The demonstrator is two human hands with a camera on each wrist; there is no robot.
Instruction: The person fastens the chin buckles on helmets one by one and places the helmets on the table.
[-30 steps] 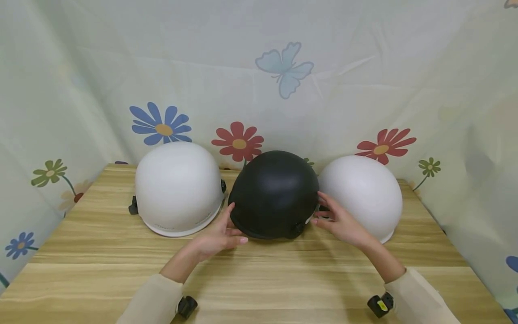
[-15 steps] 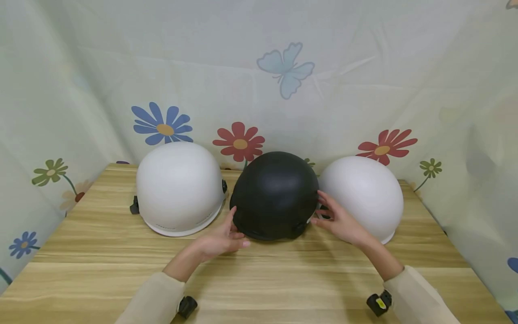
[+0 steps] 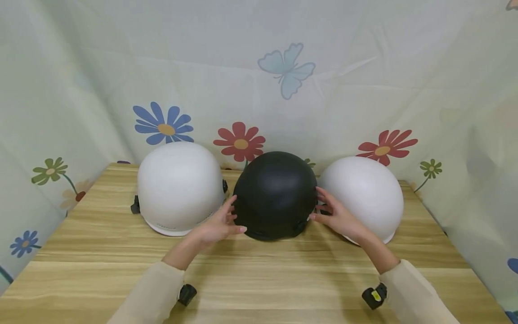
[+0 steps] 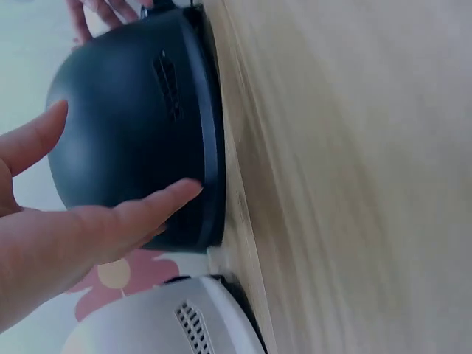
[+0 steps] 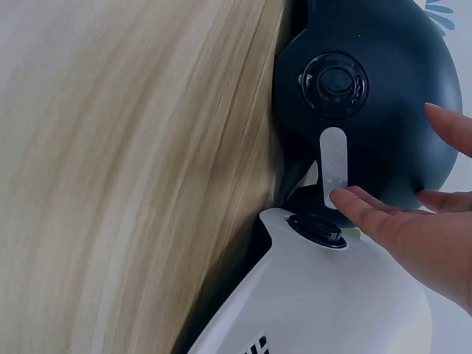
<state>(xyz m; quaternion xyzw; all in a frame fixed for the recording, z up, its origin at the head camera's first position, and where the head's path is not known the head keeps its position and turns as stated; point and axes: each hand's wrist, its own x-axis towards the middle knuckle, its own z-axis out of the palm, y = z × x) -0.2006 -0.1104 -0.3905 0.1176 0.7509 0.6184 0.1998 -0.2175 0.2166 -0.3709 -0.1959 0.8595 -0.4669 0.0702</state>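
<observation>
A black helmet (image 3: 275, 193) stands on the wooden table between two white helmets, dome up. My left hand (image 3: 216, 225) is at its left side, fingers spread and fairly straight; in the left wrist view, fingers (image 4: 166, 203) lie near the black rim. On the other side, my right hand (image 3: 340, 220) has its fingertips at the black shell, with the thumb low by the rim. The right wrist view shows a fingertip by a pale strip (image 5: 334, 166) below a round black knob (image 5: 333, 85). The helmet's far side is hidden.
One white helmet (image 3: 178, 184) stands on the left, with black fittings at its sides. The other white helmet (image 3: 364, 193) stands close to the black one on the right. Behind the table (image 3: 267, 283) hangs a flower-printed cloth (image 3: 202, 81).
The black helmet has turned slightly, its left edge shifting a little to the right. My left hand has moved slightly up along its side. My right hand has barely moved.
</observation>
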